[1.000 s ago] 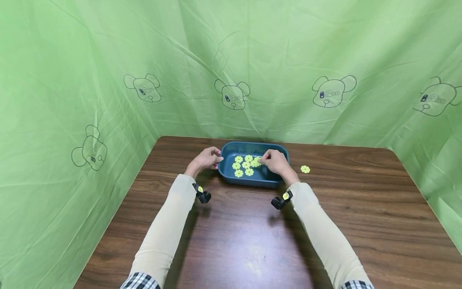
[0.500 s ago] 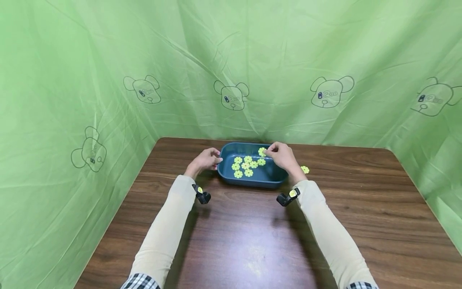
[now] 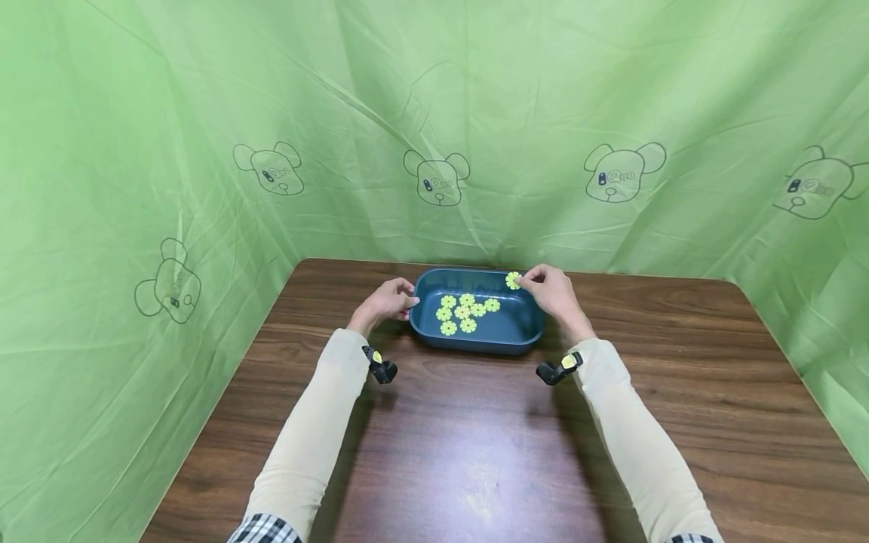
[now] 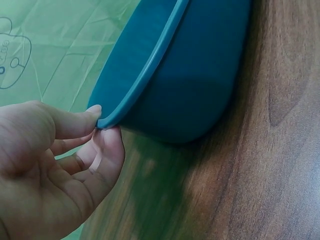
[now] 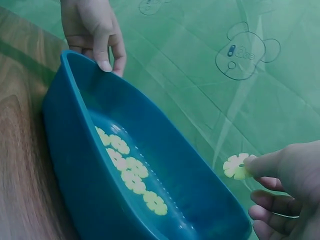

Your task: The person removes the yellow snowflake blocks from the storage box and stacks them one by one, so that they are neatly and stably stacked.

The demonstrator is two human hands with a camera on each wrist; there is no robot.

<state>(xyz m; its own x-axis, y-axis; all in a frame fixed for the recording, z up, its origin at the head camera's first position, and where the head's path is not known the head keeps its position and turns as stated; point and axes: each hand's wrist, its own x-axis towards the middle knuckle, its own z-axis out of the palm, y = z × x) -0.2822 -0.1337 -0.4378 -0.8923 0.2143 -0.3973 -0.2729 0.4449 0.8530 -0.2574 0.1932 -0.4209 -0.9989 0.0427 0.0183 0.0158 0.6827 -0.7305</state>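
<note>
Pinching a flat, petal-edged disc [image 5: 234, 167]

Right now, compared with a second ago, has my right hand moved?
Yes, rightward against the still bin: in the head view, the right hand has gone from over the bin's inside to its right end, pinching a yellow flower.

- Oblong blue basin [image 3: 512, 320], upright
- Yellow flower pieces [image 3: 468, 325] — lying inside, mostly left
- Another yellow flower [image 3: 512, 280] — pinched in right hand [image 3: 553, 292], near far right rim
</note>
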